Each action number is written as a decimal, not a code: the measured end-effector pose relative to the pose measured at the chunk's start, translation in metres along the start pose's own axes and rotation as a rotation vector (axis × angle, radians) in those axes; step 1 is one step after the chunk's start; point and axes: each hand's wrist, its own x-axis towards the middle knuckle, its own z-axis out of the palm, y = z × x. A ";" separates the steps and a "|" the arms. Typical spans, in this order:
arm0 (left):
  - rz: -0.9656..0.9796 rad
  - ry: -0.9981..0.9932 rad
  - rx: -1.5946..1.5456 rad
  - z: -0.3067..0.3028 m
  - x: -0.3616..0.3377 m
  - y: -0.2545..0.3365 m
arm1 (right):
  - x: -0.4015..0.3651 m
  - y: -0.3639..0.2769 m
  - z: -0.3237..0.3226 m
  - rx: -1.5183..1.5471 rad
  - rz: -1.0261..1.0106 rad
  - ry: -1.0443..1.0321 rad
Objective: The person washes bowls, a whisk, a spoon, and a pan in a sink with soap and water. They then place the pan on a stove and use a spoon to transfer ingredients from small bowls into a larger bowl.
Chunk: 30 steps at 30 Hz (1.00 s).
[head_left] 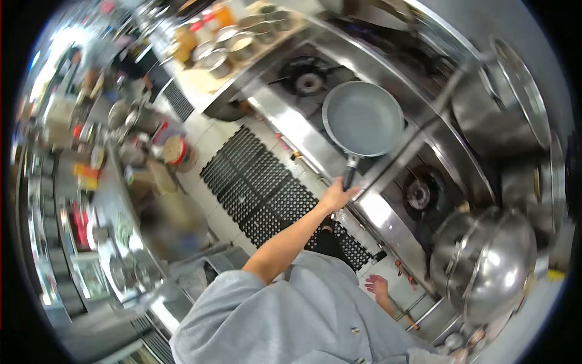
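Observation:
My left hand (337, 196) is wrapped round the black handle of a grey frying pan (364, 118). The pan is level over the stove (315, 142), its bare inner surface facing up. Whether its base touches the grate underneath cannot be made out. My right hand (377, 285) hangs low on the right by my body, fingers apart and holding nothing, near the stove's front edge and its red knobs.
Burners (309, 83) flank the pan. At right are a large steel pot (497, 100) and a domed steel wok or lid (485, 267). Metal containers (242, 45) line a counter at top. A black rubber mat (260, 182) covers floor tiles. A cluttered worktable (130, 212) stands left.

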 end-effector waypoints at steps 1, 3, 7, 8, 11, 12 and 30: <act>0.015 -0.028 0.040 -0.003 -0.005 0.001 | 0.009 -0.017 0.012 -0.024 -0.035 -0.063; 0.114 0.000 0.111 -0.026 -0.018 0.003 | 0.014 -0.041 0.032 -0.152 -0.121 -0.110; 0.132 0.163 -0.040 -0.115 -0.082 -0.029 | 0.122 -0.029 0.047 -0.322 -0.167 -0.323; 0.159 0.264 -0.105 -0.141 -0.106 -0.048 | 0.114 -0.047 0.070 -0.403 -0.163 -0.304; 0.094 0.662 -0.316 -0.247 -0.189 -0.116 | 0.097 -0.083 0.139 -0.546 -0.188 -0.285; -0.027 0.872 -0.334 -0.278 -0.233 -0.129 | 0.092 -0.092 0.163 -0.585 -0.204 -0.284; -0.293 1.824 -1.139 -0.336 -0.596 -0.323 | -0.083 -0.217 0.591 -1.067 -0.870 -0.786</act>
